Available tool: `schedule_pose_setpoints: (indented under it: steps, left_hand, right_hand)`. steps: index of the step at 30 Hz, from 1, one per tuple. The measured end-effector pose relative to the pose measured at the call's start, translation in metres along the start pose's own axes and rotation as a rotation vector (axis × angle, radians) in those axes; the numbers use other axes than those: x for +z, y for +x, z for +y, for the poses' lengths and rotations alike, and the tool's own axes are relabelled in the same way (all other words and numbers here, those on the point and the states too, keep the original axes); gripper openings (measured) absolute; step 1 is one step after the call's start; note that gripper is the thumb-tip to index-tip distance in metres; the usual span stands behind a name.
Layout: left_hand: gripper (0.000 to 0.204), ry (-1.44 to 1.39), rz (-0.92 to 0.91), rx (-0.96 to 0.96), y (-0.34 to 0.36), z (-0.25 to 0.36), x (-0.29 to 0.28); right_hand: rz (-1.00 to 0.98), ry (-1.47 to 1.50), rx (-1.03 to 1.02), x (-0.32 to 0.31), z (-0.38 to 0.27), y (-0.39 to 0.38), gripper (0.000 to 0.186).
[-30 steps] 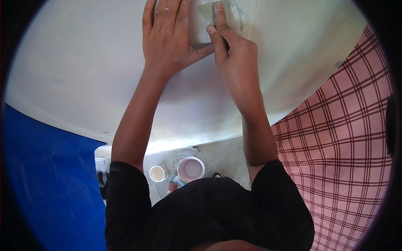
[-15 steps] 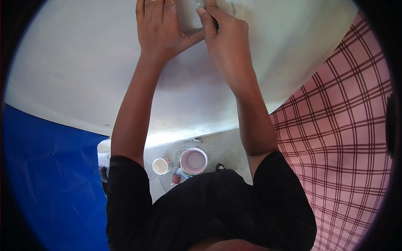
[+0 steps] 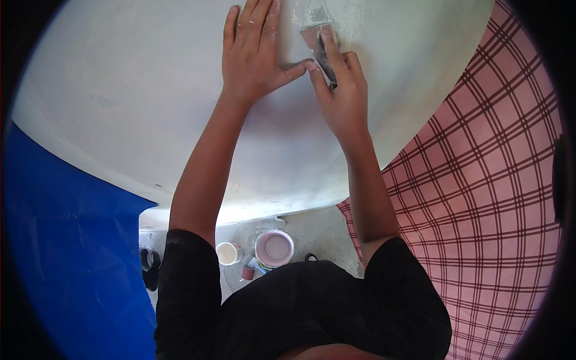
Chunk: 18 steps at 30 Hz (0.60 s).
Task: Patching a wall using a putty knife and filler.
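My left hand point(image 3: 255, 63) lies flat against a large, smooth whitish wall-like surface point(image 3: 150, 108), its fingers stretched and slightly spread, the thumb reaching out to the right. Just beside it, my right hand point(image 3: 345, 90) grips a putty scraper point(image 3: 318, 43) with a flat brownish blade and a dark, smeared lower part. The index finger presses along the blade, whose wide edge touches the surface. Rough pale streaks of filler point(image 3: 315, 13) show above that edge. The tips of my two thumbs almost meet. Specks of white stick to both hands.
Below on the grey floor stand a pink-rimmed bucket point(image 3: 275, 248) and a small white tub point(image 3: 228, 254), with a reddish-brown piece point(image 3: 248, 273) next to them. A blue sheet point(image 3: 72, 240) hangs at the left, a pink checked cloth point(image 3: 480, 198) at the right.
My right hand has moved down and turned, so the scraper's blade now shows. In the picture my left hand sits farther right and lower, still flat; the whole view has shifted slightly.
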<state>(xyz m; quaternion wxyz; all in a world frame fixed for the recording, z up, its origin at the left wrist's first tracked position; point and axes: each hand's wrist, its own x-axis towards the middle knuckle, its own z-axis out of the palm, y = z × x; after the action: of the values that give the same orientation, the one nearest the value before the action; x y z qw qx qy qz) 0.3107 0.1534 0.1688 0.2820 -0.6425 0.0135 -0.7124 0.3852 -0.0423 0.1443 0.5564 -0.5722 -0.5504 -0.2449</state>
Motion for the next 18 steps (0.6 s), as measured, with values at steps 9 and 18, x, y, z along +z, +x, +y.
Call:
schedule_pose_setpoints:
  steps: [9, 18]
  left_hand:
    - [0.119, 0.157, 0.072, 0.054, 0.008, 0.000, -0.004]
    - [0.120, 0.137, 0.025, -0.041, 0.009, 0.011, -0.027]
  right_hand:
    - [-0.017, -0.113, 0.030, 0.005, -0.007, 0.014, 0.042]
    - [-0.018, 0.058, 0.040, 0.004, -0.019, 0.019, 0.043]
